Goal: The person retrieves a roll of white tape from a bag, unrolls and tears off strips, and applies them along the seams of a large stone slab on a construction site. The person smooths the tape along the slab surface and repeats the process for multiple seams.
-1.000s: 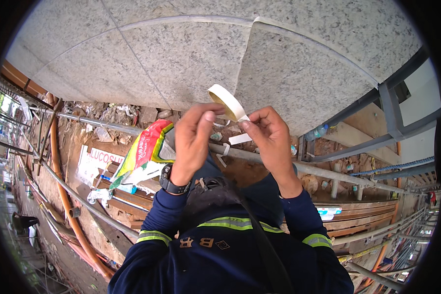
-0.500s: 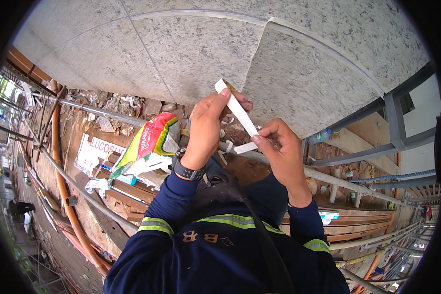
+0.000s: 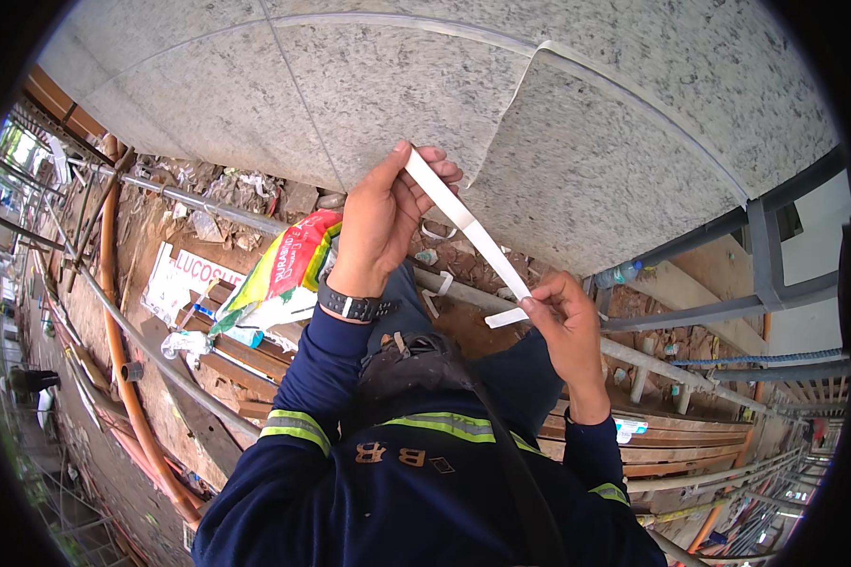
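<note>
A narrow strip of white tape stretches slantwise between my two hands, in front of a mottled grey panel. Its upper end is pinched between the thumb and fingers of my left hand, which wears a dark watch. Lower down and to the right, my right hand grips the strip between thumb and fingers. A short tail of tape bends out to the left below that grip. Partway along, the strip changes from bright white to a creamier shade.
A red, yellow and green sack lies left of my left arm, by a white printed sheet. Metal pipes cross over rubble and planks. A dark steel frame and a plastic bottle stand to the right.
My hands have drawn farther apart, so a longer length of tape runs between them. The left hand moved left and up, the right hand right and down.
</note>
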